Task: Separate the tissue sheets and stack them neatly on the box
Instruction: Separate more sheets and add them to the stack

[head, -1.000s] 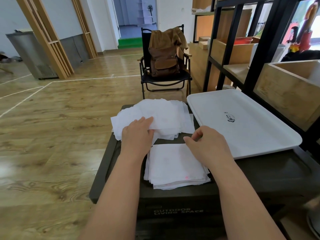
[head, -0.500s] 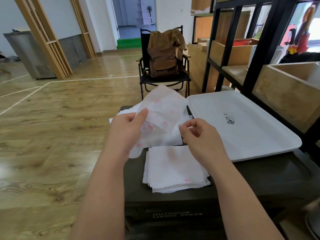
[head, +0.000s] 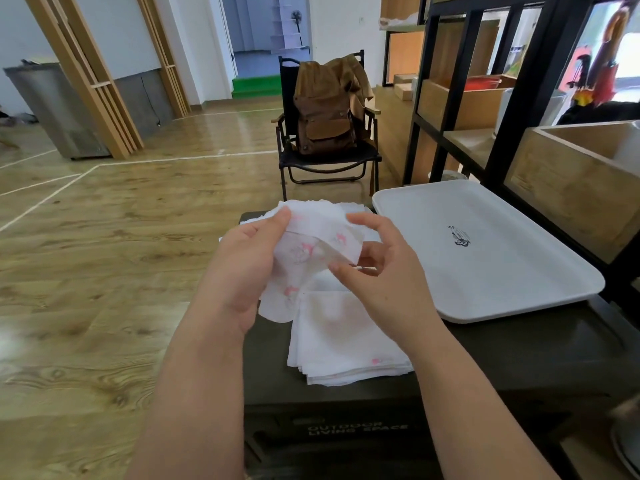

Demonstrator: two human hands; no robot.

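- Left hand (head: 242, 268): fingers clamped on a pink-printed tissue sheet (head: 304, 258), held above the box (head: 519, 355).
- Right hand (head: 384, 278): fingers (head: 341, 271) loosely curled, pinching the sheet's right edge.
- Neat stack (head: 343, 341) lies on the box below; a looser pile (head: 332, 207) behind.
- Box front reads "OUTDOOR LIVING SPACE".
- White tray (head: 485, 289) on the right bears a small black logo, illegible.
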